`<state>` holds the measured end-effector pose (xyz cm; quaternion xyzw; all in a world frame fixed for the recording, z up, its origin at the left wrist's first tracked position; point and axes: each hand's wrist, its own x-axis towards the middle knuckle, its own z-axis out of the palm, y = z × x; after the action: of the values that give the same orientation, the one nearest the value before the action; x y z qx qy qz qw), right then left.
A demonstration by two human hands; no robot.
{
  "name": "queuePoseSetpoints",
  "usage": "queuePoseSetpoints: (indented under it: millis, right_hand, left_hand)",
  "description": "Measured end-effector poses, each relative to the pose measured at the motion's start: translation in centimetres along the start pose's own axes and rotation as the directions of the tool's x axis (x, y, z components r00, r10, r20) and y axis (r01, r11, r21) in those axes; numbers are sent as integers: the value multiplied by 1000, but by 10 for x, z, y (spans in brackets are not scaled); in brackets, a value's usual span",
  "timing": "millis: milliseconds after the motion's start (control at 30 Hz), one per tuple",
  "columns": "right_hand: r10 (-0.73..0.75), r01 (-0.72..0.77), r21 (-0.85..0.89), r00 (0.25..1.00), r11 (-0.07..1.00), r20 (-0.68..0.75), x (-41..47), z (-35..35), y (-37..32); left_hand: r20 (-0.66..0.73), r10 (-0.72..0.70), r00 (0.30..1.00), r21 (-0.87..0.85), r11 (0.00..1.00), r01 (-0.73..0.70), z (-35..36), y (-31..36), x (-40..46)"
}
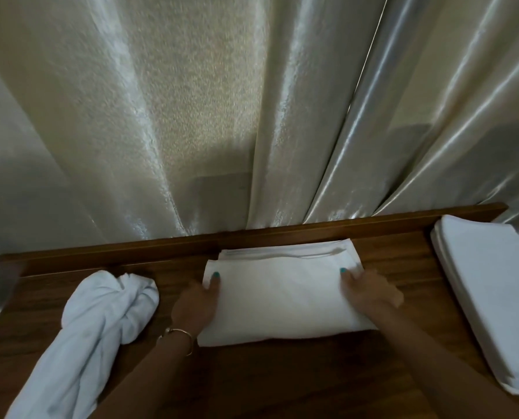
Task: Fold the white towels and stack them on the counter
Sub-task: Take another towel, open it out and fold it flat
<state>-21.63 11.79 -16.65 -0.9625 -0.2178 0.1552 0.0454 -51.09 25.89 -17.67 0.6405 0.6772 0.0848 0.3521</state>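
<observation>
A folded white towel lies flat in the lower centre of the frame on a dark wooden counter, its far edge close to the raised wooden ledge that runs across the back of the counter. The towel's upper layer stops short of that far edge, so a narrow band of lower layers shows along the top. The left hand holds the towel's left edge, one finger with a teal nail lying on top near the far left corner and the rest of the fingers tucked at or under the edge, where their lie cannot be told; a thin bracelet circles that wrist. The right hand grips near the far right corner, a teal-tipped finger on top and the other fingers curled at the towel's right edge. At lower left, a crumpled white towel lies in a loose twist, near the left hand with a strip of bare wood between. Along the right side of the frame a stack of folded white towels rests on the counter, apart from the middle towel by another bare strip. Bare counter spreads below the towel between the forearms. Pale, shiny curtains fill the upper frame behind the ledge.
</observation>
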Motion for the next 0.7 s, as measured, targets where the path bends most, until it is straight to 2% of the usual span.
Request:
queuePoseSetpoints:
  millis: [67, 133, 200, 267, 367, 467, 600, 700]
  right_hand:
    - [-2, 1, 5, 996, 1000, 89, 4, -9, 1]
    - [-22, -13, 155, 975, 988, 223, 11, -16, 3]
    - [-95, 7, 294, 954, 956, 285, 14, -20, 4]
    - [-181, 65, 384, 945, 921, 273, 12, -22, 4]
    - [-295, 105, 521, 909, 847, 296, 3, -28, 7]
    - [-389, 191, 553, 882, 811, 266, 2, -33, 16]
    - [-427, 262, 578, 888, 773, 168, 4, -38, 16]
    - [-404, 251, 584, 903, 772, 146, 5, -39, 12]
  left_hand:
    - [131, -8, 991, -68, 998, 17, -6, 9, -4]
    - [266, -22, 964, -226, 971, 84, -11, 16, -8]
    - [391, -21, 920, -361, 916, 174, -13, 17, -10]
    - [391, -23, 920, -362, 915, 177, -13, 14, -13]
    - [316, -64, 947, -346, 921, 177, -16, 11, -16]
    - [286, -77, 955, -317, 933, 170, -23, 7, -18]
    - [228, -58, 972, -288, 950, 125, -33, 6, -18]
    - [353, -184, 917, -362, 877, 315, -37, 11, -25]
